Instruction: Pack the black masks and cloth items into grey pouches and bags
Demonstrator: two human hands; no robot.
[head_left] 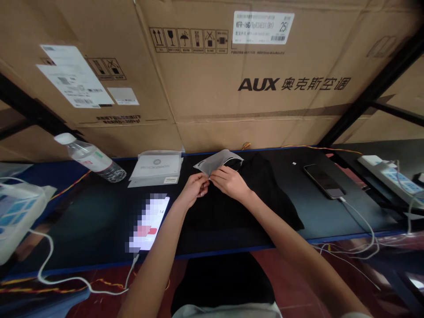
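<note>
A frosted, translucent plastic bag (215, 161) lies at a slant over the far part of the shelf, with a dark curved edge showing at its right side. My left hand (194, 191) is closed, its fingertips pinched at the bag's near edge. Right beside it, my right hand (231, 183) is also closed, thumb and fingers gripping the same edge. The two sets of fingertips almost meet. Beneath and to the right of my hands spreads a black cloth (274, 194). What is inside the bag cannot be made out.
To the left are a water bottle (92, 159), a white packet (155, 167) and a lit phone (150, 225) on a cable. On the right lie a dark-screened phone (324, 181) and a power strip (391, 176). A large cardboard box (205, 97) stands behind.
</note>
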